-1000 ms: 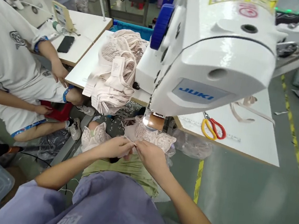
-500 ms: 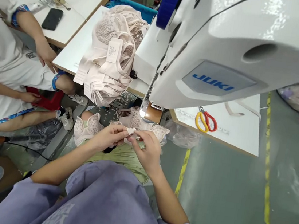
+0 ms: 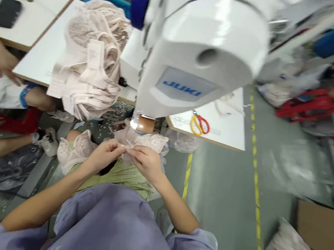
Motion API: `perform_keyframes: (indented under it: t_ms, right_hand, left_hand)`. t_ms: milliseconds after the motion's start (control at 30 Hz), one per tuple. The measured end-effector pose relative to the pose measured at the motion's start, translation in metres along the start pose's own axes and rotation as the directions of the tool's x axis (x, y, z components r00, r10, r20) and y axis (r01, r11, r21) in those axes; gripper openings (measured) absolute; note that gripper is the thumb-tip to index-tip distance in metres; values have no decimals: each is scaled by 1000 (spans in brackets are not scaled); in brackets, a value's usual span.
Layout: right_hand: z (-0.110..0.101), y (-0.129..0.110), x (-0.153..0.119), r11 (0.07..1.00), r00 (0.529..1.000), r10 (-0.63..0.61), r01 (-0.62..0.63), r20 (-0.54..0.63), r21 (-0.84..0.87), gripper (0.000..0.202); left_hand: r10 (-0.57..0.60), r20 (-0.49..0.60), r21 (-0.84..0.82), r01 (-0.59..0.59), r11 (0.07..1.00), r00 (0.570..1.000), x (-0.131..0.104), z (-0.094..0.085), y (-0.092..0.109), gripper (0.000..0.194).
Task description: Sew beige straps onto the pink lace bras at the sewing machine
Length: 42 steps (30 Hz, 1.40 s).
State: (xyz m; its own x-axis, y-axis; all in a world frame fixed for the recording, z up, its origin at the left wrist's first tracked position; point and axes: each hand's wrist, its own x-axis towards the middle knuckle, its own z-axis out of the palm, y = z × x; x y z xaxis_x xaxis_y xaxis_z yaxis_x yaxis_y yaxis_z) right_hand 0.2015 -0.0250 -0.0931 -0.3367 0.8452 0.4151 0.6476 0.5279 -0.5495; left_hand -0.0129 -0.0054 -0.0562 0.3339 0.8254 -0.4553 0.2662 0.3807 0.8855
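Note:
My left hand (image 3: 105, 157) and my right hand (image 3: 147, 162) meet over my lap, fingertips pinched close together. Between them is a small pale piece of fabric (image 3: 127, 149), mostly covered by the fingers and blurred. Just beyond my hands, a beige lace bra (image 3: 142, 139) hangs below the head of the white sewing machine (image 3: 191, 58). Another lace bra cup (image 3: 74, 149) lies over my leg, left of my left hand. Green cloth (image 3: 129, 179) covers my lap under both hands.
A pile of beige bras (image 3: 92, 58) lies on the white table left of the machine. Yellow-and-red scissors (image 3: 199, 124) rest on the tabletop at right. A co-worker's hand (image 3: 0, 58) is at far left, near a black phone (image 3: 6, 13). A cardboard box (image 3: 319, 231) stands on the floor.
My view has swung right, so the machine, tables and bras appear further left. My hands still pinch the pale fabric; its white end, plain earlier, is now mostly hidden by my fingers.

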Motion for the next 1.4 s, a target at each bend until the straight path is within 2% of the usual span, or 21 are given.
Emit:
perform_keyframes:
  t_ms: [33,67,100,133,167,200,233,267,367,433,500,567,633,667,733,833,933,1100,1267,1400]
  right_hand:
    - [-12,22,-1,998,999,50,-50,1,-32,22]
    - [-29,46,-1,984,989,140,-144,-49,-105,25]
    - [-48,71,0,936,954,256,-286,-157,-206,28]
    - [-68,95,2,849,899,356,-425,-254,-315,32]
    - [-88,118,6,739,846,446,-532,-292,-413,38]
    - [-105,137,11,623,796,542,-596,-270,-506,43]
    - [-119,153,17,547,759,617,-603,-206,-581,45]
    - [-129,165,23,520,741,650,-594,-168,-613,45]
    - [-141,180,33,515,723,687,-558,-77,-651,41]
    - [-141,174,28,500,704,707,-565,-67,-657,39]
    - [-140,157,12,535,707,704,-590,-67,-604,40]
    - [-137,125,-10,629,725,687,-628,-51,-458,39]
    - [-131,81,-32,713,736,676,-640,37,-286,41]
    - [-126,57,-41,761,756,643,-611,124,-218,41]
    - [-112,11,-50,864,815,502,-480,288,-149,42]
    - [-90,-30,-46,942,880,336,-314,337,-120,34]
    - [-73,-36,-33,960,911,280,-257,302,-115,32]
    - [-60,-24,-22,972,917,233,-216,323,-90,32]
    - [-65,-22,-27,975,912,210,-221,354,-10,26]
    - [-71,-22,-37,940,902,315,-339,294,32,24]
  left_hand:
    - [-50,16,-37,51,998,999,3,-2,-4,47]
    - [-83,23,-79,85,993,996,6,-4,-8,47]
    - [-103,31,-124,107,987,994,9,-5,-10,48]
    - [-118,40,-163,123,979,992,11,-7,-11,48]
    - [-123,50,-197,131,972,991,13,-7,-11,49]
    - [-125,61,-225,135,965,990,14,-6,-9,48]
    - [-124,76,-246,139,959,989,14,-4,-7,47]
    - [-117,94,-266,138,954,989,13,-2,-4,46]
    - [-73,135,-355,117,927,988,11,4,3,42]
    - [-56,133,-411,107,905,990,10,4,3,39]
    - [-59,104,-450,99,887,993,9,2,0,36]
    - [-73,78,-481,102,871,994,8,0,-3,34]
    - [-90,68,-508,112,854,994,6,-1,-3,32]
    - [-96,69,-518,118,847,993,6,-1,-2,31]
    - [-90,82,-517,120,848,993,6,0,1,30]
    - [-34,60,-434,57,899,998,5,3,8,34]
    - [-1,6,-304,3,953,1000,2,5,15,36]
    - [-66,46,-204,74,976,997,-1,4,18,35]
    - [-96,70,-296,112,949,993,-1,0,13,21]
    - [-94,46,-436,104,894,995,4,-1,4,26]
